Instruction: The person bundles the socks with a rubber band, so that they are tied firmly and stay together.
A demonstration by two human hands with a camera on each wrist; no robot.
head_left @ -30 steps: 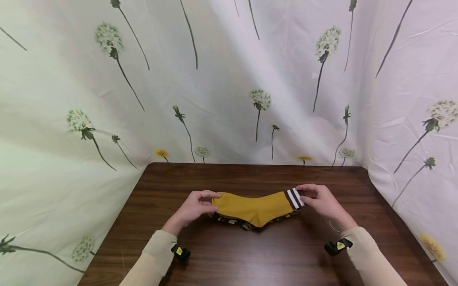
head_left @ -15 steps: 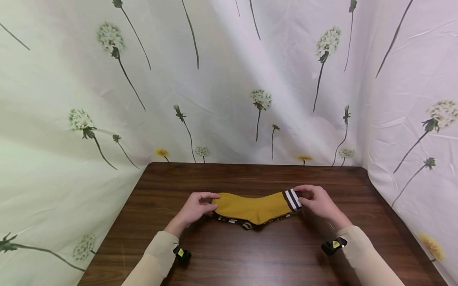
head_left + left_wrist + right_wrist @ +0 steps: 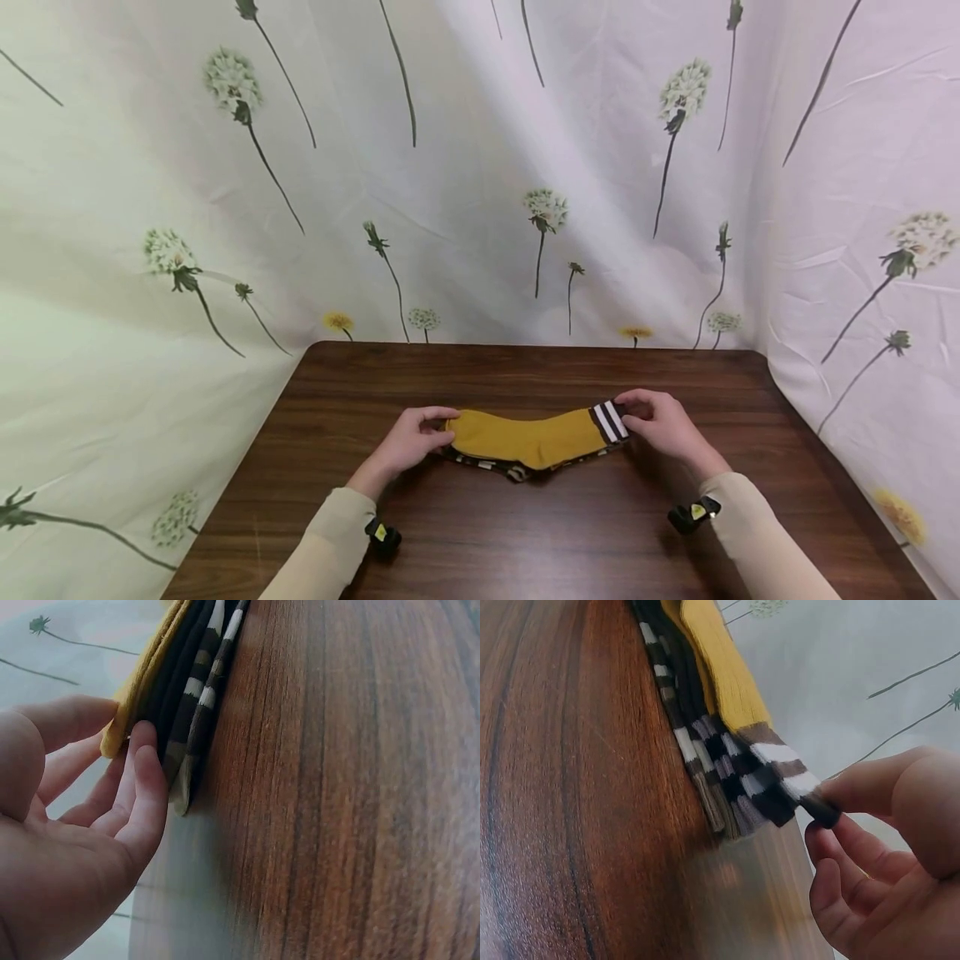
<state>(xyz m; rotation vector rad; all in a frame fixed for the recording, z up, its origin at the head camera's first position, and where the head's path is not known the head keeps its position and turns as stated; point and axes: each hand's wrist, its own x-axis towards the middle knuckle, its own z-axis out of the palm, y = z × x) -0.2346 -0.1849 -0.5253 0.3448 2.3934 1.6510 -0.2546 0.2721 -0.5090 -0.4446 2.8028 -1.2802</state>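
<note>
A mustard-yellow sock (image 3: pixel 517 433) with a white-striped dark cuff lies lengthwise on top of a stack of socks. Its toe end is pinched between thumb and fingers of my left hand (image 3: pixel 405 439). At the opposite end, my right hand (image 3: pixel 663 427) pinches the cuff; in the right wrist view the cuff's tip is lifted a little off the layers below. Beneath the yellow one, black socks and a pair with brown-and-white camouflage-like bands (image 3: pixel 196 697) show along the edge. Several striped cuffs (image 3: pixel 735 776) stick out below the held cuff.
The stack lies near the middle of a dark wood-grain table (image 3: pixel 525 533) with rounded far corners. Behind and at both sides hangs a white curtain (image 3: pixel 465 167) printed with dandelions. A small black device (image 3: pixel 384 535) is strapped to each wrist.
My right hand has shifted slightly left and down with the cuff. The yellow sock now sits a bit more level over the stack, while my left hand has barely moved.
</note>
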